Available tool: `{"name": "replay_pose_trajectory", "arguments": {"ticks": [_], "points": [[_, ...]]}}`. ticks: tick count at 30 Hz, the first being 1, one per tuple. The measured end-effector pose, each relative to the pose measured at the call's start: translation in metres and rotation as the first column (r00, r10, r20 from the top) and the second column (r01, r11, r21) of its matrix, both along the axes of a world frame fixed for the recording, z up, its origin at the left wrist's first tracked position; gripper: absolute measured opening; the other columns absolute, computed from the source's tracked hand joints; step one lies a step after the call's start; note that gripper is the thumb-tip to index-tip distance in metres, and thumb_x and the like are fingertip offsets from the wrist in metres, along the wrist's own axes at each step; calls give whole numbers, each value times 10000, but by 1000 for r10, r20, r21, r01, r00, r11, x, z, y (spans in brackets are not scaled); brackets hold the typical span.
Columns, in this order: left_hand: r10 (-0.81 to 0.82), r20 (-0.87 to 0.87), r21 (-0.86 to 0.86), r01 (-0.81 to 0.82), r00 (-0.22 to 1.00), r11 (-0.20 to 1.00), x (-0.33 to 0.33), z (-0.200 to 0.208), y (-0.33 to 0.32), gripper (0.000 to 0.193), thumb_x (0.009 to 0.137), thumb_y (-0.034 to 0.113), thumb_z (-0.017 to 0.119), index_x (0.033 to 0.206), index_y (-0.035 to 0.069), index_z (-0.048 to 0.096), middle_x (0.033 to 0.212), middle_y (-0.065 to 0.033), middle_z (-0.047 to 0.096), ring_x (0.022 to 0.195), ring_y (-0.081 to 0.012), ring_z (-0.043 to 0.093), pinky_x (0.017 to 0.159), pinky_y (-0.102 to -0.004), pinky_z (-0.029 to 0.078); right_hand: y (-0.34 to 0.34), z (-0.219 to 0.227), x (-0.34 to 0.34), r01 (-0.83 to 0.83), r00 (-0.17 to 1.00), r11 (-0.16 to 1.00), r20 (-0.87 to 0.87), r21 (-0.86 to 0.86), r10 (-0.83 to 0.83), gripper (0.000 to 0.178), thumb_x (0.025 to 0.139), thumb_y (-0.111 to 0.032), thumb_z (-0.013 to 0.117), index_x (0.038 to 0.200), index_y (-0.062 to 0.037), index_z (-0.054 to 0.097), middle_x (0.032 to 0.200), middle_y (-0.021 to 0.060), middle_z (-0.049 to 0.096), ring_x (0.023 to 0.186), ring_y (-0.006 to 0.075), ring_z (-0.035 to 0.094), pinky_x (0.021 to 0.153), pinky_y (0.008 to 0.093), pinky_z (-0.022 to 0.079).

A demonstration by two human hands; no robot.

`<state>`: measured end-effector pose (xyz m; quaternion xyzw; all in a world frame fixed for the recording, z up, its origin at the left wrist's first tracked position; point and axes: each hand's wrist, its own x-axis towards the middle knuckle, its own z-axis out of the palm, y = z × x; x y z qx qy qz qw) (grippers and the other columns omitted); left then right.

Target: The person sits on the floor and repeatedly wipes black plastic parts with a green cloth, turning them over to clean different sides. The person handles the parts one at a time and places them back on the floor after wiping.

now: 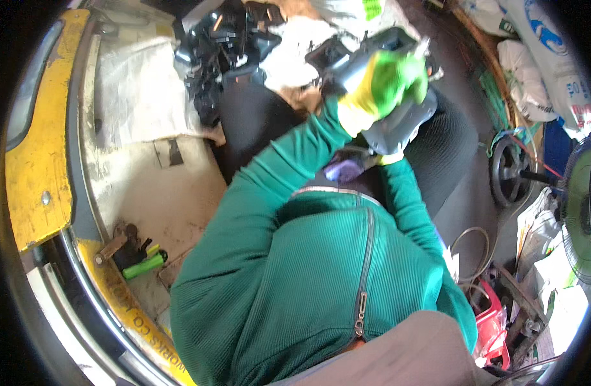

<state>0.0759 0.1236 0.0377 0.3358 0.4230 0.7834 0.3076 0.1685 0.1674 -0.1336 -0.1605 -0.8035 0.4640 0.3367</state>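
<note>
My left hand (395, 83), in a bright green glove with a yellow cuff, is curled closed over a dark grey moulded plastic part (401, 125) above my lap. Small pale, shiny bits stick out past its fingers, and whatever it grips is blurred. Below the part, only the yellow glove cuff of my right hand (391, 158) shows; its fingers are hidden behind the part. More black moulded parts (331, 55) lie just beyond my hands. A heap of glossy black parts (228, 45) is farther off to the left.
A yellow metal machine frame (41, 186) runs along the left. On the pale surface beside it lies a green-handled tool (145, 264). To the right stand a black wheel (509, 170), a fan (581, 206), white printed bags (553, 51) and a red plastic object (493, 325).
</note>
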Motion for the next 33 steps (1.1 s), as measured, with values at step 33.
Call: {"name": "replay_pose_trajectory", "arguments": {"ticks": [33], "points": [[-223,-362,-384,73,905,920,-14,-40,-1,561,992,453,495,639,42,643,589,-35,607,590,-127,589,607,-292,471,10,-34,25,-165,972,978,191,131,138,732,822,-297,762,1376,23,406,1376,178,455,1268,272,449,1087,393,339]]}}
